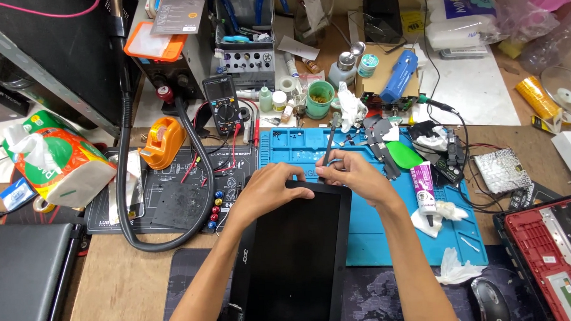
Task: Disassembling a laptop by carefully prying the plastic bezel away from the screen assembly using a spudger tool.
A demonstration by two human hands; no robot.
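Cluttered repair bench, blue silicone mat (pixel 417 240) under the work. Black laptop screen panel (pixel 297 257) lay flat across the mat's near edge. Left hand (pixel 268 192) pressed on its top edge, steadying it; right hand (pixel 355 173) pinched a thin metal pry tool (pixel 329 140) at that edge.

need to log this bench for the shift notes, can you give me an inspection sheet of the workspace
surface: blue work mat on a wooden bench
job's things: black laptop screen panel, thin tool
clutter: multimeter, tissue pack, glue tube, mouse, red laptop shell
grippers: left hand rests on the panel's top edge; right hand fingers pinch the tool
cables: black gooseneck hose, red probe leads
surroundings: parts bins and bottles at the back
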